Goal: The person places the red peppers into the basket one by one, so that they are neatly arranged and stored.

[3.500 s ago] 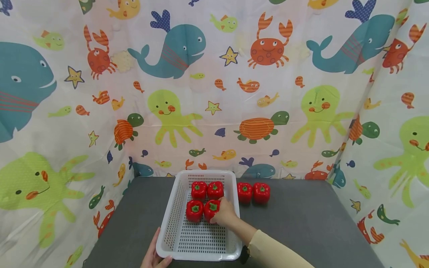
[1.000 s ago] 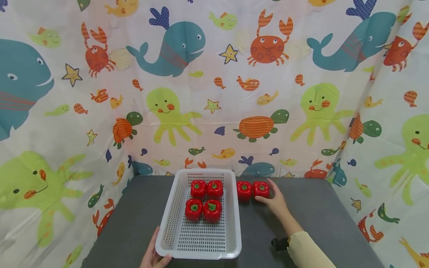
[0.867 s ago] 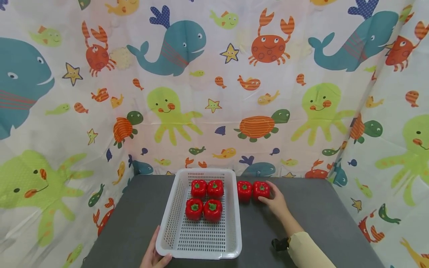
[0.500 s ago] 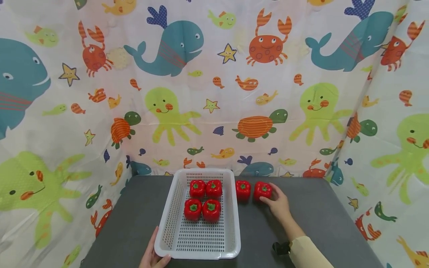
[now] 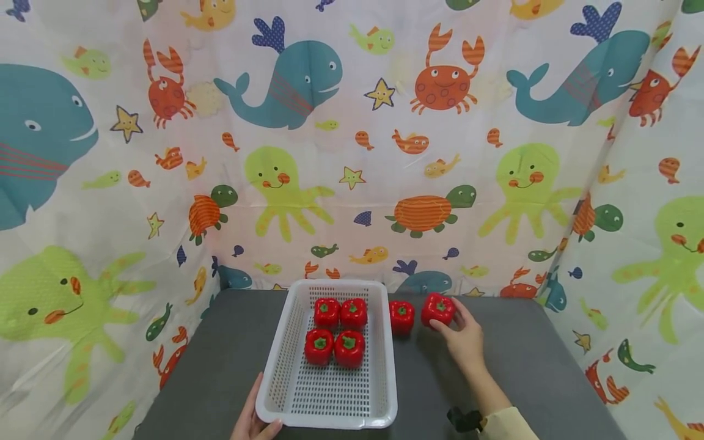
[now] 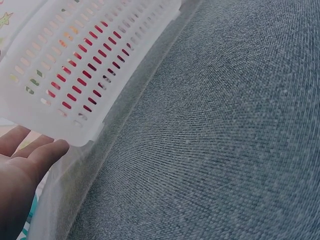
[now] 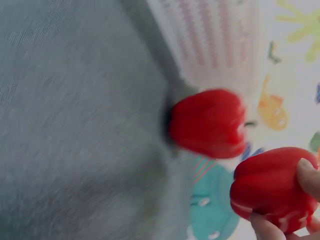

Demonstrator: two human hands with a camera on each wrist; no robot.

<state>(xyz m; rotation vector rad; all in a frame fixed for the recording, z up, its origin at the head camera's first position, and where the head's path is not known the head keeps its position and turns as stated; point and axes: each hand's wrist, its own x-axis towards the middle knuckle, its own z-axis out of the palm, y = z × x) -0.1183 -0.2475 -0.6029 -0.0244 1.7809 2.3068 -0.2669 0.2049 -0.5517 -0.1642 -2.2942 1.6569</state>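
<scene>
My right hand [image 5: 466, 336] pinches a red bell pepper [image 5: 438, 308] between thumb and fingers, raised off the table with its shadow below. In the right wrist view, this held pepper [image 7: 272, 187] is at the lower right. Another red bell pepper [image 5: 402, 317] stands on the table against the basket's right side. The white perforated basket [image 5: 330, 403] holds several red bell peppers [image 5: 349, 349] in two rows toward its far half. My left hand [image 5: 253, 412] rests at its near left corner, fingers stretched along the outside; in the left wrist view fingertips [image 6: 60, 146] touch that corner.
A dark grey cloth-covered table [image 5: 220, 348] lies under everything. Behind and at both sides hangs a white curtain [image 5: 352, 140] printed with sea animals. A black strap-like piece [image 5: 464, 420] sits at the right wrist near the cream sleeve [image 5: 508, 425].
My right hand has let go of a pepper in the basket, gone right to the outer pepper on the table, gripped it and lifted it. The left hand has stayed at the basket.
</scene>
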